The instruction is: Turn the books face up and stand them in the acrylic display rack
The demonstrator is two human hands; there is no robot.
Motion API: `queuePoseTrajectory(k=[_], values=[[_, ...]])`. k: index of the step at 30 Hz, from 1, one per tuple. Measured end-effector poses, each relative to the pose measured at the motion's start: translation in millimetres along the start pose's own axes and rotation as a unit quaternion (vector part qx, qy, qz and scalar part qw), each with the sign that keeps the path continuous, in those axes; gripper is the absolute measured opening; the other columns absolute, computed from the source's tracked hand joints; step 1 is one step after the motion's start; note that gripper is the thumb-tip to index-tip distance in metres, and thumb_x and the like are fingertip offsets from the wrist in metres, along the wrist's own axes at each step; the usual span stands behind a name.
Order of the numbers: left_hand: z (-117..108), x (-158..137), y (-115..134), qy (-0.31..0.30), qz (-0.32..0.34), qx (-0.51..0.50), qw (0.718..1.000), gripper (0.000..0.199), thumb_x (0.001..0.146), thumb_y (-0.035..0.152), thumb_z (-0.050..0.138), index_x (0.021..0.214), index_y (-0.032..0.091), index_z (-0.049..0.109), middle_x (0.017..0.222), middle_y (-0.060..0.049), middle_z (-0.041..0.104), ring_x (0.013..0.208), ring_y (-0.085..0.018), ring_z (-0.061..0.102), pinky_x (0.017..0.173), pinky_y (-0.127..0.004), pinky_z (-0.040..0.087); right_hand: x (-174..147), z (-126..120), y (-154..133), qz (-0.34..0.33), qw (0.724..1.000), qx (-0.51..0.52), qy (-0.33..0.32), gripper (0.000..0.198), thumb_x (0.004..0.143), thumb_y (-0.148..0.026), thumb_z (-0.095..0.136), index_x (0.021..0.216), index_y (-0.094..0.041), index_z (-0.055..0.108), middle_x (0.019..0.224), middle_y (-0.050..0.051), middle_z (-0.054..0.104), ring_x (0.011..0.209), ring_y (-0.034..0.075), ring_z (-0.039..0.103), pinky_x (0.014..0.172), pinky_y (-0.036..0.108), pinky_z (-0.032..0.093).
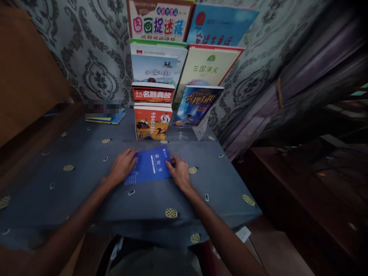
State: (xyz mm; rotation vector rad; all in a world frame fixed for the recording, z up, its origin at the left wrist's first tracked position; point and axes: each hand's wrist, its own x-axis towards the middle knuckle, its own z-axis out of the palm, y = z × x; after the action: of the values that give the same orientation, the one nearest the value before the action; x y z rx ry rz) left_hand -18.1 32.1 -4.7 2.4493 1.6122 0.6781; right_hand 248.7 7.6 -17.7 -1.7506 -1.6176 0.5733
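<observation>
Done: books racked beyond both hands | Left: blue booklet on table; left hand touching, grip unclear; right hand pinching edge

A table carried everything, covered by a dark blue-grey cloth printed with yellow pineapples and small pale labels. The cloth hung down over the near edge. A blue booklet with white print lay around the middle of the table, slightly slanted. Beyond it, on the far side, stood a clear rack. At the far left lay a small pile of books, its upper part blurred.
</observation>
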Motion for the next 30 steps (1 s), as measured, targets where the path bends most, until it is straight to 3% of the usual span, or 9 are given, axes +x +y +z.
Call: queuePoseTrajectory(k=[2,4,7,9,11,14,22,26,30], values=[[12.0,-9.3,4.7,-0.028,0.023,0.034,0.999,0.04,0.101,0.033,0.039,0.13,0.018,0.061,0.14,-0.014,0.062,0.131,-0.028,0.056,0.113,-0.05,0.04,-5.2,-1.0,-6.2,-0.037,0.995,-0.082,0.033,0.024,0.091,-0.031,0.06,0.111,-0.018,0.067,0.101,0.011,0.071,0.095,0.027,0.066,0.081,0.038,0.054],[21.3,-16.0,5.5,-0.035,0.033,0.057,0.997,0.043,0.102,0.033,0.037,0.137,0.017,0.057,0.149,-0.016,0.055,0.139,-0.029,0.049,0.117,-0.054,0.035,-10.5,4.4,-19.7,-0.116,0.987,-0.103,0.034,0.03,0.096,-0.029,0.054,0.122,-0.017,0.064,0.122,0.015,0.067,0.117,0.03,0.06,0.099,0.045,0.051],[29.1,-21.8,-0.3,-0.035,0.039,0.062,0.997,0.047,0.102,0.03,0.035,0.145,0.018,0.05,0.154,-0.016,0.05,0.144,-0.028,0.045,0.119,-0.054,0.032,-15.8,29.1,-49.4,-0.246,0.964,-0.046,-0.087,0.042,0.103,-0.032,0.043,0.142,-0.017,0.053,0.143,0.014,0.058,0.136,0.024,0.05,0.117,0.042,0.04],[30.8,-23.4,-5.4,-0.041,0.049,0.056,0.996,0.05,0.101,0.027,0.036,0.149,0.019,0.045,0.155,-0.015,0.049,0.145,-0.027,0.044,0.12,-0.054,0.03,-15.6,51.5,-67.8,-0.283,0.944,-0.022,-0.17,0.056,0.104,-0.04,0.043,0.153,-0.013,0.04,0.156,0.016,0.046,0.147,0.023,0.04,0.12,0.04,0.036],[30.9,-23.9,-8.2,-0.05,0.058,0.052,0.996,0.054,0.099,0.024,0.038,0.154,0.022,0.04,0.156,-0.013,0.049,0.145,-0.025,0.043,0.122,-0.052,0.028,-12.2,69.8,-77.8,-0.273,0.942,-0.025,-0.196,0.068,0.103,-0.049,0.043,0.157,-0.009,0.032,0.162,0.019,0.036,0.153,0.026,0.028,0.123,0.044,0.031],[29.8,-22.7,-5.2,-0.058,0.048,0.06,0.995,0.057,0.098,0.022,0.039,0.155,0.021,0.039,0.157,-0.013,0.047,0.147,-0.025,0.041,0.122,-0.051,0.029,-2.5,77.5,-72.5,-0.241,0.95,-0.064,-0.188,0.073,0.103,-0.053,0.042,0.158,-0.008,0.03,0.162,0.02,0.036,0.154,0.027,0.027,0.125,0.048,0.027],[27.5,-18.0,6.2,-0.042,0.027,0.087,0.995,0.048,0.104,0.032,0.032,0.144,0.016,0.052,0.154,-0.015,0.051,0.144,-0.026,0.045,0.119,-0.051,0.033,11.2,28.5,-19.0,-0.184,0.949,-0.218,-0.131,0.062,0.105,-0.042,0.039,0.152,-0.002,0.04,0.16,0.022,0.037,0.153,0.03,0.029,0.125,0.05,0.024],[23.5,-10.9,4.7,-0.044,0.026,0.107,0.993,0.046,0.103,0.032,0.033,0.14,0.017,0.056,0.15,-0.016,0.054,0.139,-0.028,0.05,0.115,-0.053,0.036,-1.0,20.6,-5.6,-0.179,0.95,-0.228,-0.111,0.059,0.104,-0.04,0.04,0.151,-0.005,0.042,0.16,0.021,0.039,0.152,0.029,0.031,0.124,0.05,0.026],[12.2,1.0,9.9,-0.061,0.027,0.153,0.986,0.039,0.102,0.032,0.041,0.132,0.017,0.061,0.135,-0.015,0.064,0.121,-0.027,0.06,0.108,-0.047,0.042,-16.8,15.9,8.5,-0.18,0.958,-0.215,-0.067,0.053,0.103,-0.037,0.041,0.148,-0.01,0.049,0.157,0.02,0.045,0.148,0.03,0.038,0.121,0.052,0.03]])
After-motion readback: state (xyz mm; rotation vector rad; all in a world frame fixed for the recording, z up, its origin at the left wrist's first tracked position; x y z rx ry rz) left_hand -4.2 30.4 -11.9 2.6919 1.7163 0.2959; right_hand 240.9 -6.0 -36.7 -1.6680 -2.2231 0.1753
